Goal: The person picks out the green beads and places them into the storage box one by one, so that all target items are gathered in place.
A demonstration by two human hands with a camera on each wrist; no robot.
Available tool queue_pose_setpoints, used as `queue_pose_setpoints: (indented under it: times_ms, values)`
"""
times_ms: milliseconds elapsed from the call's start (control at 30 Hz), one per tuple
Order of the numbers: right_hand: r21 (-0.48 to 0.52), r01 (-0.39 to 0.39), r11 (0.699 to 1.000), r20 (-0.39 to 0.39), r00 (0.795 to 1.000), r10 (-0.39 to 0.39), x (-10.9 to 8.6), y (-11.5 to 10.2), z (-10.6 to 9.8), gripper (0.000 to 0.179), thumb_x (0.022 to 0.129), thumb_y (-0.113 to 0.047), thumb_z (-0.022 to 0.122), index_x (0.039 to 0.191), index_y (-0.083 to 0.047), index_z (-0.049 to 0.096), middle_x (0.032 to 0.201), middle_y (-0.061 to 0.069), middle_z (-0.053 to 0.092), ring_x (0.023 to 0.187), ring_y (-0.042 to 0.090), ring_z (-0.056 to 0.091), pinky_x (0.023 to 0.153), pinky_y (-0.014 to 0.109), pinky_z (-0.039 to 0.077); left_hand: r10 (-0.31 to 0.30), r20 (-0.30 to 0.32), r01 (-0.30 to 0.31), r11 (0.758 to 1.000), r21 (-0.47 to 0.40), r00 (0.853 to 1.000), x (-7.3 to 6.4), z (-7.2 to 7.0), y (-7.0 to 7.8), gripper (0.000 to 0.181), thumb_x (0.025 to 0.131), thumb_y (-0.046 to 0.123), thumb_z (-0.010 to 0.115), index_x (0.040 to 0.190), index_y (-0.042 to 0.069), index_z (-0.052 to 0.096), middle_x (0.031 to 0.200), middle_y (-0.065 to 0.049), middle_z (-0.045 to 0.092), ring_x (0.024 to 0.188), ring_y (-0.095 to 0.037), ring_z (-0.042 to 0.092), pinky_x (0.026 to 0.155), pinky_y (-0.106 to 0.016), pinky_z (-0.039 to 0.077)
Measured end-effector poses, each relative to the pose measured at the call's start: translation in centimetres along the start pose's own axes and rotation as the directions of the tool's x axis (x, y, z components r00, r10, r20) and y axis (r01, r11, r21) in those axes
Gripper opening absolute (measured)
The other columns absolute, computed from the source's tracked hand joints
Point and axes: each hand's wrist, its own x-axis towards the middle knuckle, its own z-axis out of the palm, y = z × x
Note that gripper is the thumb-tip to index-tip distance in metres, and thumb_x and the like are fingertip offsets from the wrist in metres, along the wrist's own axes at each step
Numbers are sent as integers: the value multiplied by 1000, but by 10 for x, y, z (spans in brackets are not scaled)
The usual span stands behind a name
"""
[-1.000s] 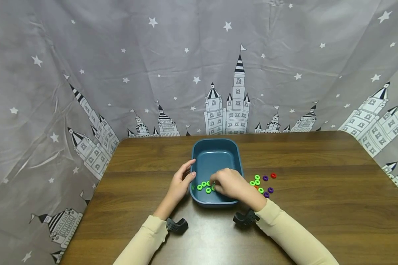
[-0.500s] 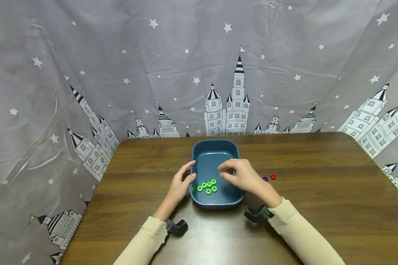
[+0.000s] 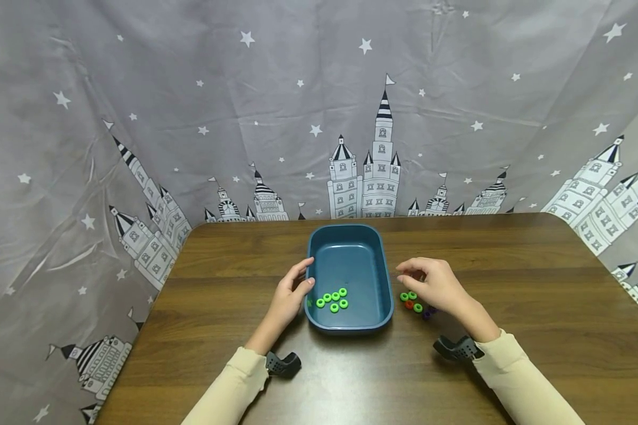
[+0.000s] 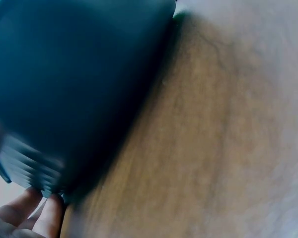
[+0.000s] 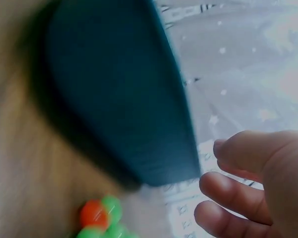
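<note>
The bin [image 3: 345, 265] stood on the tabletop [image 3: 510, 265], its far end near the back edge, the curtain [image 3: 313, 147] just beyond. Tabletop stretched away on both sides of it, farther on the right, and also ran in front of its near rim. Inside, six green rings [image 3: 335, 298] lay in the near left part; the far half of the floor showed blue. The left hand [image 3: 291, 290] rested against the left wall, thumb and fingers spread apart. The right hand [image 3: 433, 284] hung right of the bin, thumb and fingertips apart. Near it lay loose green rings [image 3: 417, 310] and a red ring [image 3: 409, 305]; the forearm partly hid purple rings [image 3: 427, 315]. A black mount [image 3: 284, 365] jutted inward from each wrist.
</note>
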Motion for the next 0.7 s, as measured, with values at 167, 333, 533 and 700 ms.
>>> queue_pose_setpoints:
  times_ms: [167,333,533,700]
  values:
    - [-31,-30,999,37,999,31,-19,16,-2,13,85,-6,77,97,-4,77,81,-2,72,69,-2,55,62,22,51,-1,1,1,1000,-5,1000,0,1,0,46,101,7,57,147,5,52,151,-22,53,138,-42,51,113,-57,41]
    - [-52,-37,998,53,998,39,-36,27,1,13,82,-5,79,94,-6,77,84,-2,73,71,-2,60,64,22,53,-4,-4,4,1000,3,1000,-1,0,-1,46,101,8,56,147,6,52,151,-21,52,138,-41,51,113,-56,41]
    - [-111,-35,993,24,999,38,-49,34,7,13,77,-13,85,86,-15,76,81,-7,71,73,1,61,65,23,51,3,-5,-3,1000,19,1000,-1,0,-1,46,101,9,57,147,6,52,150,-21,53,137,-41,52,111,-55,43]
    - [-194,-6,981,-9,1000,4,-54,35,11,17,72,-20,89,82,-19,75,76,-10,67,71,3,56,63,25,47,0,-3,0,1000,8,1000,0,0,-1,46,101,9,57,147,7,53,151,-20,52,138,-41,50,113,-58,41]
